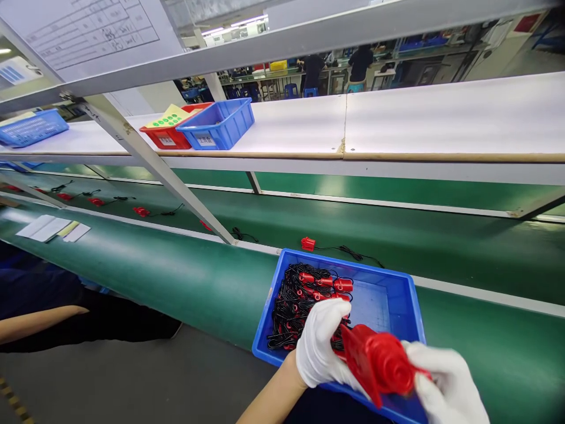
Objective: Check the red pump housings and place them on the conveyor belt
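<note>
The red plastic housing (388,362) is up in front of me, above the near right part of the blue plastic bin (371,301); my grip is closed on it from both sides, the gloved left hand (322,344) at its broad, flat flange and the gloved right hand (452,383) at the narrower far end. It looks light and stiff, a moulded shell that should not give under my fingers; its glossy skin may slide against the glove fabric, so I judge the flange edge and the narrow end the surest holds, with a thin edge the likeliest place to chip. It is blurred, so I cannot tell its finer details.

Below, the bin holds small red units (343,285) among bundled black cords (286,306); it sits on the green surface (189,277). Just beyond its rim lies a red corded piece (308,243); farther up, a blue tray (225,126) touches a red tray (170,139) on the white shelf (291,126); a co-worker's forearm (39,323) shows at far left.
</note>
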Demonstrator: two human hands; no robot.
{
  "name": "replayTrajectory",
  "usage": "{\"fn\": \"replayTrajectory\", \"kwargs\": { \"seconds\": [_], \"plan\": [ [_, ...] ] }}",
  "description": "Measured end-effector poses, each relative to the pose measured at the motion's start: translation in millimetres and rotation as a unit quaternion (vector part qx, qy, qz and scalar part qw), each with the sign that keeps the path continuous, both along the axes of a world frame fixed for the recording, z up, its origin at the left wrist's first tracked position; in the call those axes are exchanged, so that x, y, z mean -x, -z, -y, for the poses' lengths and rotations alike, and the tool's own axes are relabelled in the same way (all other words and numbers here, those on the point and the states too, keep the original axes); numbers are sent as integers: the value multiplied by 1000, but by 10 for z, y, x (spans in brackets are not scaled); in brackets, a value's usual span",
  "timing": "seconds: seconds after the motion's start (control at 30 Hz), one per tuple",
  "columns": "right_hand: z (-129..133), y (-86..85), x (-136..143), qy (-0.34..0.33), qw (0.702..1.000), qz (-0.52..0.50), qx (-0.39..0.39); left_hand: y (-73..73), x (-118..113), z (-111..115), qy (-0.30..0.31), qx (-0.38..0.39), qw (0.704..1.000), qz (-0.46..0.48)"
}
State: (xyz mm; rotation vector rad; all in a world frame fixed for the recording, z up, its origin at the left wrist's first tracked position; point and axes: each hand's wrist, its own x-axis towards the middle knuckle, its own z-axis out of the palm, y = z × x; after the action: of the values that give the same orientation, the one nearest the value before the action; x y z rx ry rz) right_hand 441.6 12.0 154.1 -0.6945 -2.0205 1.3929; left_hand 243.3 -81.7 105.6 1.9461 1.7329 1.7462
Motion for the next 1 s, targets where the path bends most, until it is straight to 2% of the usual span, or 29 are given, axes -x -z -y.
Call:
{"fn": "replayTrajectory", "kwargs": {
  "seconds": [0.03,0.07,0.13,0.23,0.37,0.43,0.53,0.7,0.77,0.83,0.9,1.0],
  "plan": [
    [-14,-28,39,29,993,-17,115,0,13,-11,9,55,998,18],
    [-35,-63,82,45,974,-30,222,5,28,-22,21,116,992,42],
    [-93,-139,159,41,925,-47,374,32,51,-38,54,241,964,98],
    [-186,-207,222,50,861,-80,499,114,52,-10,99,376,903,182],
    [-265,-198,223,84,787,-111,601,237,52,125,147,460,824,295],
    [-302,-180,209,103,750,-135,639,290,90,200,163,464,798,347],
    [-381,-150,174,125,719,-166,663,355,191,278,194,424,785,407],
    [-550,-125,87,136,710,-214,657,436,294,284,226,303,777,503],
    [-621,-139,54,142,700,-239,658,452,290,254,243,254,748,563],
    [-694,-164,23,156,685,-274,657,442,284,221,266,214,703,624],
    [-769,-189,-10,168,676,-306,649,398,292,195,266,202,679,654],
    [-867,-207,-70,180,683,-325,629,281,337,166,236,266,691,629]
  ]
}}
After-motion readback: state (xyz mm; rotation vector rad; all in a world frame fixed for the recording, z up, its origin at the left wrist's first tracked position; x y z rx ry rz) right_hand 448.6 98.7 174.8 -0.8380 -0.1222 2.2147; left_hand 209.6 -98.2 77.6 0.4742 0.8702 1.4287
